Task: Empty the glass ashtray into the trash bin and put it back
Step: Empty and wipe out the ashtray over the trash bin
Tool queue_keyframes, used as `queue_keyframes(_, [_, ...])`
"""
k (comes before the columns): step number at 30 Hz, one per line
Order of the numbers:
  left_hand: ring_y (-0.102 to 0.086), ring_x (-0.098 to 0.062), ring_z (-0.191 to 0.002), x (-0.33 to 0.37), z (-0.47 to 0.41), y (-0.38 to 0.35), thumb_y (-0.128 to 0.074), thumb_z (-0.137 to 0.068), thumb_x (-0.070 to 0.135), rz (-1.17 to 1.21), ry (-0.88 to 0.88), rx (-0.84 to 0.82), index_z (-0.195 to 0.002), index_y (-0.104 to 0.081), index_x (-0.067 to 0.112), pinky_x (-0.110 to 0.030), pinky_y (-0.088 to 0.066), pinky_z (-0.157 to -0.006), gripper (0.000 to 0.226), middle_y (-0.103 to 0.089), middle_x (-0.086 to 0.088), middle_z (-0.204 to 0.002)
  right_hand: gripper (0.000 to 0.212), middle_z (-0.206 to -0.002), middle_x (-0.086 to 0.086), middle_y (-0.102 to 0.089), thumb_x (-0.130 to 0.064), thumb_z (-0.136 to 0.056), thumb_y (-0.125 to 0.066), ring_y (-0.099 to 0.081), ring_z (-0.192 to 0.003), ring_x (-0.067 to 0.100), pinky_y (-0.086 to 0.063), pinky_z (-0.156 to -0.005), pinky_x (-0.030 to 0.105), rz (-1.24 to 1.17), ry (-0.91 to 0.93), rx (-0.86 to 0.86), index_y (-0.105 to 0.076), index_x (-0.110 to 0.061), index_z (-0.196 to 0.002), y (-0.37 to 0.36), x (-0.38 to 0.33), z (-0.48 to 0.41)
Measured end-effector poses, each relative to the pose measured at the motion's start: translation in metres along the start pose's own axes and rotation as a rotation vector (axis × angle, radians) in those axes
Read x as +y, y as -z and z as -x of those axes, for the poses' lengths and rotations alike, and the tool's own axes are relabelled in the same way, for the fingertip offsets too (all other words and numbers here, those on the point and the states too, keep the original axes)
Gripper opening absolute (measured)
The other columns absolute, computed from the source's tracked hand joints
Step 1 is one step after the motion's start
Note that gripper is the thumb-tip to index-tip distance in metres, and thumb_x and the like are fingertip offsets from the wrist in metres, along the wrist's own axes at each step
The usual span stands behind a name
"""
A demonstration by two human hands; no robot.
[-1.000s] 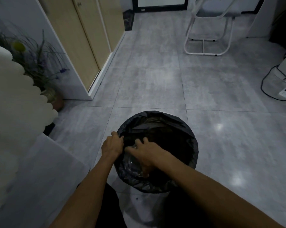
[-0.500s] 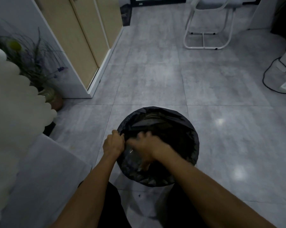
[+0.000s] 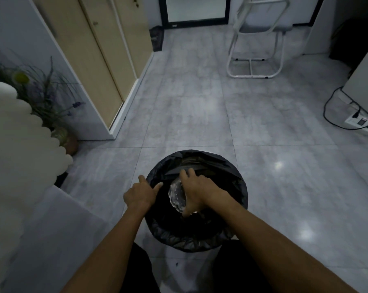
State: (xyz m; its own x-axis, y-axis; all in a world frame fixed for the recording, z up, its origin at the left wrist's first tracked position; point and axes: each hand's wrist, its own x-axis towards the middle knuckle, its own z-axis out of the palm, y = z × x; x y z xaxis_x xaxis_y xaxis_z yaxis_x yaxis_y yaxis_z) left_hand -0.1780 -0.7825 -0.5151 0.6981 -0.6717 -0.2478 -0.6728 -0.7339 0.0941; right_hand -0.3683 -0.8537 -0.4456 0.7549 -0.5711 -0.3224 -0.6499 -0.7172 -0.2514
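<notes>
A round trash bin (image 3: pixel 225 233) lined with a black bag stands on the grey tiled floor right in front of me. My right hand (image 3: pixel 196 187) grips the clear glass ashtray (image 3: pixel 176 196) over the bin's opening, tipped on its side with its hollow facing left. My left hand (image 3: pixel 141 193) rests on the bin's left rim, fingers loosely spread, thumb pointing into the bag. The inside of the bin is dark and its contents are hidden.
A grey table corner (image 3: pixel 41 240) and a cream scalloped object (image 3: pixel 11 144) are at my left. A potted plant (image 3: pixel 43 102) stands by wooden cabinet doors (image 3: pixel 98 60). A white folding chair (image 3: pixel 257 39) is at the back, and a power strip with cable (image 3: pixel 358 121) at the right.
My right hand has turned the ashtray more upright on its edge, so more glass shows. My left hand has loosened from a grip on the rim. The view has shifted upward.
</notes>
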Motion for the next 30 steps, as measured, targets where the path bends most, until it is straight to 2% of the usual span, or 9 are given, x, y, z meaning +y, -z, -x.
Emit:
queue_keyframes(2, [-0.060,-0.037,-0.121,0.009,0.005,0.015,-0.041,-0.093,0.083,-0.058,-0.044,0.140,-0.142,-0.047,0.010,-0.047,-0.052,-0.095,0.089,-0.057,-0.018,-0.138,0.130,-0.150,0.017,-0.036,-0.061,-0.057,-0.091,-0.046,-0.130,0.044,-0.046,-0.100,0.052,-0.041,-0.006,0.118,-0.018,-0.010,-0.153,0.004,0.005,0.003])
queue_keyframes(5, [-0.065,-0.032,-0.106,0.024,0.001,0.032,-0.052,-0.101,0.059,0.129,-0.245,0.169,-0.119,-0.059,0.013,-0.042,-0.056,-0.088,0.050,-0.063,-0.014,-0.122,0.130,-0.141,0.008,-0.045,-0.070,-0.052,-0.088,-0.045,-0.124,0.034,-0.045,-0.101,0.046,-0.167,0.019,0.289,-0.025,-0.017,-0.151,0.013,0.009,0.002])
queue_keyframes(8, [-0.071,-0.023,-0.090,0.042,0.010,0.049,-0.062,-0.105,0.027,0.579,-0.330,-0.261,-0.105,-0.068,0.019,-0.041,-0.062,-0.085,0.010,-0.074,-0.014,-0.118,0.128,-0.139,0.001,-0.046,-0.061,-0.050,-0.096,-0.045,-0.122,0.023,-0.046,-0.101,0.038,-0.496,0.108,0.348,-0.021,-0.034,-0.151,0.022,0.008,0.006])
queue_keyframes(11, [-0.074,-0.031,-0.098,0.051,0.034,0.064,-0.048,-0.110,0.052,1.207,-0.163,-0.781,-0.114,-0.076,0.021,-0.053,-0.063,-0.088,0.041,-0.077,-0.013,-0.117,0.120,-0.135,-0.001,-0.045,-0.051,-0.053,-0.099,-0.053,-0.119,0.016,-0.052,-0.101,0.035,-0.635,0.156,0.396,-0.025,-0.036,-0.146,0.023,0.006,0.009])
queue_keyframes(13, [-0.073,-0.031,-0.101,0.050,0.036,0.066,-0.033,-0.102,0.075,1.332,-0.090,-0.896,-0.125,-0.074,0.017,-0.048,-0.061,-0.084,0.074,-0.076,-0.016,-0.122,0.119,-0.136,-0.002,-0.046,-0.047,-0.054,-0.100,-0.056,-0.119,0.015,-0.053,-0.102,0.033,-0.699,0.150,0.403,-0.025,-0.033,-0.146,0.023,0.008,0.012])
queue_keyframes(18, [-0.077,-0.025,-0.089,0.031,0.039,0.067,-0.051,-0.098,0.069,1.229,-0.113,-0.797,-0.128,-0.067,0.009,-0.036,-0.061,-0.077,0.069,-0.078,-0.014,-0.114,0.101,-0.121,-0.014,-0.063,-0.044,-0.053,-0.102,-0.065,-0.105,0.002,-0.055,-0.092,0.021,-0.735,0.075,0.321,-0.038,-0.032,-0.131,0.020,0.027,0.026])
queue_keyframes(22, [-0.075,-0.028,-0.114,0.010,0.049,0.065,-0.083,-0.090,0.032,1.064,-0.314,-0.749,-0.140,-0.063,0.014,-0.043,-0.060,-0.100,0.058,-0.077,-0.009,-0.126,0.098,-0.119,-0.014,-0.066,-0.046,-0.052,-0.101,-0.065,-0.101,-0.004,-0.051,-0.081,0.010,-0.692,-0.007,0.243,-0.043,-0.032,-0.130,0.006,0.035,0.036])
queue_keyframes(26, [-0.073,-0.021,-0.119,0.002,0.062,0.057,-0.099,-0.067,0.008,0.892,-0.512,-0.592,-0.139,-0.064,0.020,-0.044,-0.057,-0.108,0.081,-0.078,-0.001,-0.124,0.106,-0.124,-0.014,-0.061,-0.051,-0.051,-0.099,-0.060,-0.108,0.002,-0.044,-0.083,0.011,-0.601,-0.022,0.219,-0.043,-0.028,-0.138,-0.001,0.030,0.045])
queue_keyframes(30, [-0.074,-0.011,-0.114,-0.004,0.069,0.052,-0.102,-0.058,0.007,0.815,-0.585,-0.447,-0.142,-0.062,0.022,-0.038,-0.057,-0.107,0.094,-0.079,0.007,-0.122,0.108,-0.130,-0.010,-0.061,-0.052,-0.053,-0.097,-0.059,-0.114,0.008,-0.043,-0.088,0.015,-0.548,-0.020,0.234,-0.044,-0.024,-0.142,-0.004,0.026,0.055])
